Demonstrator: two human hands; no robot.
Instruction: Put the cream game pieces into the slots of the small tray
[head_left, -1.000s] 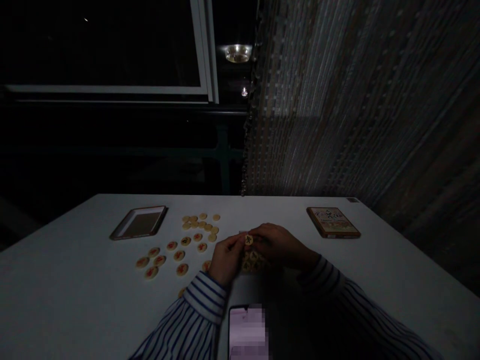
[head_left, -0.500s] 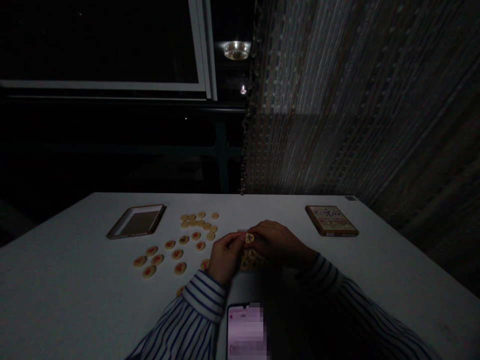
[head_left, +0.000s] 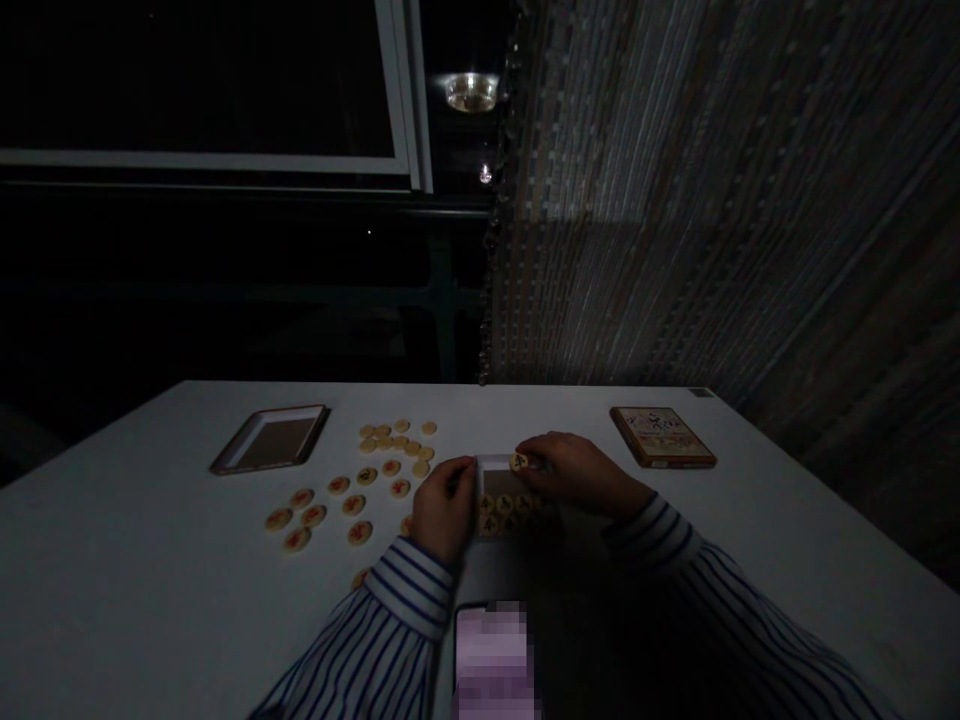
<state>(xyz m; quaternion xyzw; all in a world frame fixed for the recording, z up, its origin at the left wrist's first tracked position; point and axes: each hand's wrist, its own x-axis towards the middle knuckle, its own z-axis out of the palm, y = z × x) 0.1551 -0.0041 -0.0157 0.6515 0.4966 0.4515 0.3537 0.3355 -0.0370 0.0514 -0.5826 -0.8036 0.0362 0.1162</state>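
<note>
A round xiangqi piece (head_left: 519, 461) with a black character is pinched in the fingertips of my right hand (head_left: 574, 473), over the far part of a shallow box (head_left: 495, 463). Several pieces with black characters lie in rows in the near part of that box, partly in shadow. My left hand (head_left: 445, 508) is closed at the box's left wall, fingertips at its far left corner. To the left on the table are several loose pieces with red characters (head_left: 360, 532), one black-marked piece (head_left: 367, 475) and a cluster of pieces (head_left: 401, 442) whose faces are too dim to read.
An open shallow tray (head_left: 274, 441) lies on the white table (head_left: 150, 560) at far left. A box with a printed cover (head_left: 663, 437) lies at right. A phone (head_left: 491, 660) with a lit, blurred screen is near my forearms. Beyond the table hangs a string curtain (head_left: 600, 250).
My hands have parted. The piece that was between both hands is now in my right hand alone, moved slightly right. More of the box's inside shows, and my left hand is at its left wall.
</note>
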